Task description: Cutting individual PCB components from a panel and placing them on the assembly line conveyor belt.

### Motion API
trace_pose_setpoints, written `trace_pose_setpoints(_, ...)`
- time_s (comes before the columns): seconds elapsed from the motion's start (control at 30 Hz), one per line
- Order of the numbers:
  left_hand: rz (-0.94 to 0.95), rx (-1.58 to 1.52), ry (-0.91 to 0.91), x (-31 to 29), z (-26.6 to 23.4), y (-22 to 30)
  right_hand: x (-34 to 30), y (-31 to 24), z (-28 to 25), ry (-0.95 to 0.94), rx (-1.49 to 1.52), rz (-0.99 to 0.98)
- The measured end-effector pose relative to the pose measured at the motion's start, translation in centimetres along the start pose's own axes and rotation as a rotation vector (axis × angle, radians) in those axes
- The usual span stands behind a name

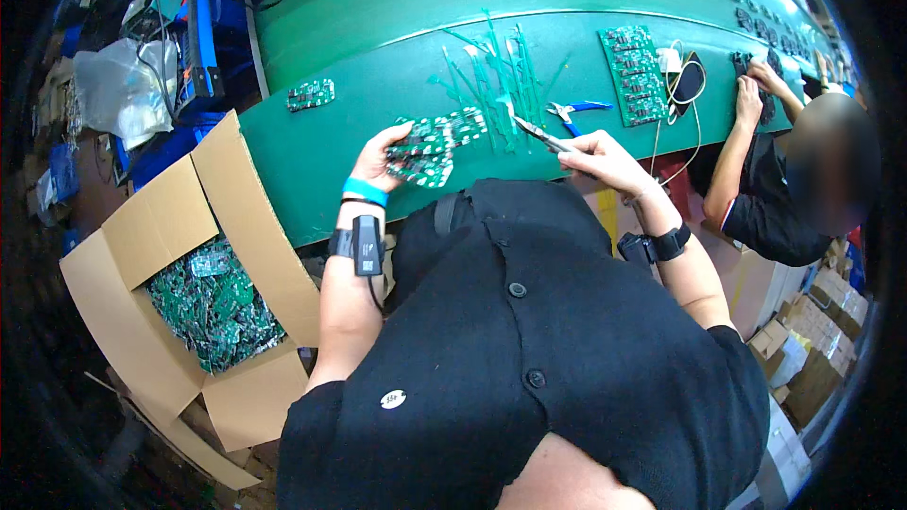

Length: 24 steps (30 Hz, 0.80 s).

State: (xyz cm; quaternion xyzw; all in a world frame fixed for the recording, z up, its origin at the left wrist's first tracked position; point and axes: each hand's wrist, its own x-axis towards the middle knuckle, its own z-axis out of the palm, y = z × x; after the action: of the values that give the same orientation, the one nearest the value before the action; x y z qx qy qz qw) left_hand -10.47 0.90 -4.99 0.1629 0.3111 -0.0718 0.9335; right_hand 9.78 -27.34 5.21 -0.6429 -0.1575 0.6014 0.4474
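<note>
My left hand [380, 156] is closed on the left edge of a cluster of green circuit boards [425, 153], held above the near edge of the bench. The boards carry small dark and white parts, and motion blurs them slightly. In my right hand [605, 162] is a pair of pliers [540, 135] with tapered metal jaws. Their tips point left, over a heap of thin green board strips [501, 85], to the right of the held boards. My fingers cover most of the pliers' handles.
Blue-handled cutters [578, 113] lie right of the strips. Beyond them are a large uncut board panel [633, 76] and a white cable [701, 85]. A single board [310, 94] lies left. Boards fill an open carton [241, 217] at lower left. A co-worker [756, 170] works at right.
</note>
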Motion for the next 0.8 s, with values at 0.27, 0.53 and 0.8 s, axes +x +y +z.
trace_pose_setpoints(0.27,0.146,0.032,0.104,-5.3,-1.1,5.0,1.3,0.9,-0.4,0.277,-1.136,-0.296)
trace_pose_setpoints(0.53,0.23,0.049,0.054,-5.9,1.8,7.6,14.4,-0.3,12.2,-0.015,-1.307,-0.803)
trace_pose_setpoints(0.8,0.29,0.165,0.103,-5.8,1.6,10.8,16.9,-5.3,10.3,0.39,-0.735,-0.811)
